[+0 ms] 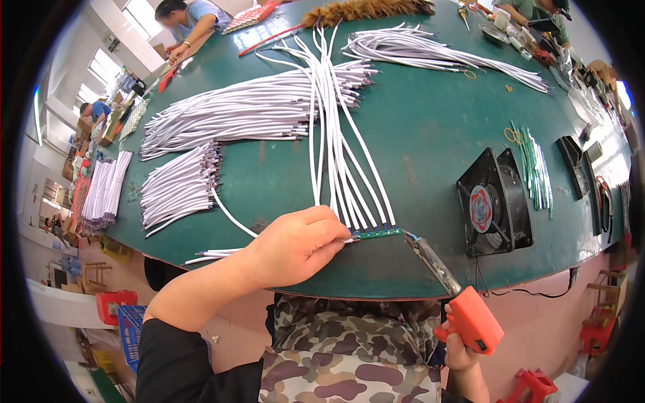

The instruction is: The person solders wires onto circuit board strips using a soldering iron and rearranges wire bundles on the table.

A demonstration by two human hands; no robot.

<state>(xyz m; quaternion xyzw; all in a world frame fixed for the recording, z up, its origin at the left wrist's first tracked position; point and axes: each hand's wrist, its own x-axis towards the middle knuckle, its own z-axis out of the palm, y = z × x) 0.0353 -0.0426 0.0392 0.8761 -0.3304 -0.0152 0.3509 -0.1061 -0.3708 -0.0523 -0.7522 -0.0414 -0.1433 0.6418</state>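
Observation:
My left hand (299, 245) is closed in a pinch on the end of a white wire (348, 240) at the left part of a narrow green circuit board strip (379, 234). Several long white wires (366, 171) run from the strip's far edge across the table. My right hand (461, 350) is wrapped round the red handle of a soldering iron (437, 267). The iron's tip points at the strip's right end; whether they touch I cannot tell. More loose white wires (213, 254) lie beside my left wrist.
Bundles of white wires (228, 111) cover the left of the green table (430, 134). A black fan (497, 205) stands right of the strip, with green strips (535, 168) beyond it. A feather duster (363, 12) lies at the far edge. Co-workers (195, 20) sit across the table.

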